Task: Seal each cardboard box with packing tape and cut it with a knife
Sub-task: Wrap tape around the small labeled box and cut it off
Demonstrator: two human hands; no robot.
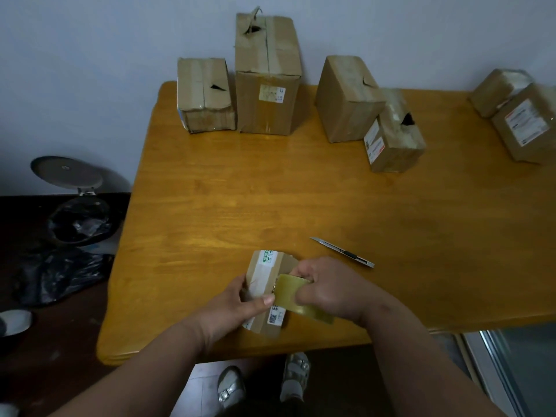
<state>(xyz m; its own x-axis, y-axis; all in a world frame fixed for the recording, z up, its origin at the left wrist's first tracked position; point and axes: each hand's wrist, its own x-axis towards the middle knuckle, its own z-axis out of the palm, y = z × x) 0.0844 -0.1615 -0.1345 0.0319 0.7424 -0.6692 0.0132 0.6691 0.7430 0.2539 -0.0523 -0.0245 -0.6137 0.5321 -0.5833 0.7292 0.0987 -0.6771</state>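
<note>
Both hands work the small box (264, 284): left hand (237, 302) grips it, right hand (325, 288) grasps the tape roll (296, 296) (taping underway), so the knife (343, 252) just beyond the box likely comes next.

Wooden table (210, 206) fills the centre, pale wall (90, 55) behind at 12. Floor at 9 — open pedal bin (78, 219), black liner inside, round lid (66, 172) tipped up against the wall. Crumpled black bag (57, 275) just below it. White shoe (16, 322) at far 9. At 6, under the table edge — two feet in silver sandals (264, 383). Metal frame (499, 371) at 4.
</note>
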